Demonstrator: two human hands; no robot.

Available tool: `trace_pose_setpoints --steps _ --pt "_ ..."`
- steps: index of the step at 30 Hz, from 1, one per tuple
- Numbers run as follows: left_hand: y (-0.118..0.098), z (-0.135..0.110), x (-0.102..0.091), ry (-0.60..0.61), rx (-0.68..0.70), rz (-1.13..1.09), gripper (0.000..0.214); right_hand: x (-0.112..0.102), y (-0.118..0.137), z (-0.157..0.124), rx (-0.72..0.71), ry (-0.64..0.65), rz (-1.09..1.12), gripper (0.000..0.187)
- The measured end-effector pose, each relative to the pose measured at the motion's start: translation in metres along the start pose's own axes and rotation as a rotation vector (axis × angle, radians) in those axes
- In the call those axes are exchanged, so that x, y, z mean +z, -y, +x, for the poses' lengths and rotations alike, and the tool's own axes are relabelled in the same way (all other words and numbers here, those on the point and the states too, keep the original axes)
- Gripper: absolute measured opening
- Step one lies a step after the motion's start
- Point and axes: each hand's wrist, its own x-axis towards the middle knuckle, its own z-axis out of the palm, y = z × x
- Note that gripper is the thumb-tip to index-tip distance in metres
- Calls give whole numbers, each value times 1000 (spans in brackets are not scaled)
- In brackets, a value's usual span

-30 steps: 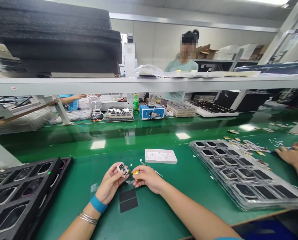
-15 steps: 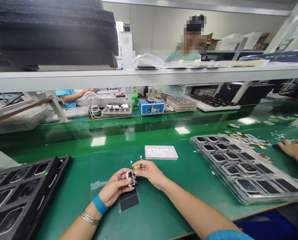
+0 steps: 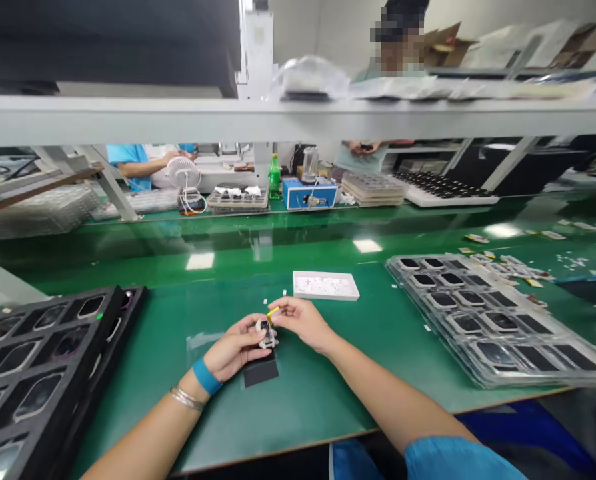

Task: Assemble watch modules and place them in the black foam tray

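My left hand (image 3: 238,348) is closed around a small watch case (image 3: 266,333) with its dark inside facing up. Close beside it, my right hand (image 3: 303,321) pinches a small yellow-edged battery (image 3: 273,312) at the upper side of the case. Whether the battery is joined to the case by a wire is too small to tell. Below the hands a black sheet piece (image 3: 261,374) lies on a clear film (image 3: 203,341) on the green table (image 3: 328,407). A shallow white tray (image 3: 325,285) with tiny pale bits stands just beyond my right hand.
Black foam trays (image 3: 53,373) of watch cases fill the left side. A clear plastic tray (image 3: 458,327) of watch cases lies at right, with loose batteries (image 3: 513,267) behind it. A grey shelf (image 3: 298,123) crosses above; people work beyond it.
The view has tilted down a little. My right hand has turned the battery to a more edge-on angle beside the case. The co-worker's hand at far right has gone from view.
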Motion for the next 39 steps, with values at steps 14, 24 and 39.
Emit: trace_pose_setpoints --steps 14,24,39 --pt "-4 4 -2 104 -83 16 29 -2 0 -8 -138 -41 -133 30" --pt "2 11 5 -12 -27 56 13 9 -7 -9 -260 -132 -440 22" --pt "-30 20 -42 -328 159 -109 8 58 -9 10 -93 158 -1077 7"
